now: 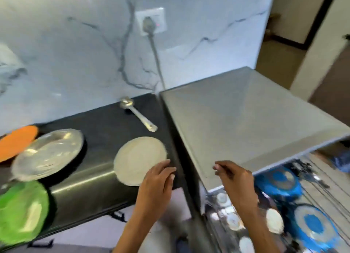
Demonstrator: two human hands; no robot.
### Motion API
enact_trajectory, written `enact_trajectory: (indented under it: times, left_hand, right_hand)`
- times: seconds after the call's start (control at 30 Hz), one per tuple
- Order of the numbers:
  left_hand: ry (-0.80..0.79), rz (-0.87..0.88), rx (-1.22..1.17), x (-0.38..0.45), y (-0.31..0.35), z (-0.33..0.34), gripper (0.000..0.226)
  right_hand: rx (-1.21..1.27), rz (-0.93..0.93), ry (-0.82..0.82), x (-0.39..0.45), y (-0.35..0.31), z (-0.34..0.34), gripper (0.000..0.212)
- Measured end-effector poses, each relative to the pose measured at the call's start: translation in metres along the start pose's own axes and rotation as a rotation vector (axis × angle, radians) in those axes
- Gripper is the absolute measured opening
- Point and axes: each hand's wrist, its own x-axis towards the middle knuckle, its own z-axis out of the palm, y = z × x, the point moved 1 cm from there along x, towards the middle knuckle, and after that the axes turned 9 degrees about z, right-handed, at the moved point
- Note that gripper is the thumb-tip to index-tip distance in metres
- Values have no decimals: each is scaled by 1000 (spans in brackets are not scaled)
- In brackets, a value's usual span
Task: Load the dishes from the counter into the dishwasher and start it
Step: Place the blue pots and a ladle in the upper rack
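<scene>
Head view, looking down at a kitchen counter. No brand, label or writing can be read anywhere; the picture is blurred by motion.

The left hand (158, 179) reaches over the near edge of the dark counter (106, 139), fingers fairly straight and relaxed, holding nothing. Its fingertips lie on or just over the near right rim of a pale round plate (139, 159); whether they touch it cannot be told. The right hand (233, 175) hovers over the near corner of the grey dishwasher top (246, 124), fingers loosely bent, thumb and forefinger tips close together; whether they pinch anything cannot be told.

Beyond the left fingertips, a metal spoon (138, 114) lies on the counter near the wall, well apart from the plate. To the left of those fingers sit a shiny steel plate (49, 154), partly overlapping an orange plate (15, 143), and nearer the counter edge a green plate (20, 213). Bare dark counter lies between the pale plate and the steel one.

Below and right of the right hand, the open dishwasher rack (322, 192) holds blue-rimmed plates (314, 226) and small white dishes (233, 221).

The back wall is white marble with grey veins, carrying a socket (151, 21) with a plug and cord. At far right a doorway opens onto a brown floor.
</scene>
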Motion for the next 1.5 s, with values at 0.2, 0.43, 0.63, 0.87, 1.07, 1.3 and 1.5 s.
enact_trajectory:
  times: [0.2,0.43,0.63,0.87,1.07,1.3,1.5]
  left_hand:
    - [18,-124,98,33,-100,-18,25]
    - [-126,52,178,144,-194,3,40]
    - [-382,189,393,219,-252,27,56]
    - [-607,332,469,257,-281,25,51]
    - [-718,478,510,275,-287,15,50]
    - [-674,556,550,275,-262,13,55]
    - [-406,716,439,248,-212,5,73]
  right_hand:
    - [-85,-87,-150,38,-51,88,9]
    - [-158,-63,-200,83,-80,156,16]
    - [-191,4,-196,99,-78,168,16]
    - [-219,51,-206,104,-62,143,14]
    - [-200,75,-164,103,-45,120,12]
    - [-182,95,-129,95,-29,100,13]
    - [-115,96,-71,86,-8,71,14]
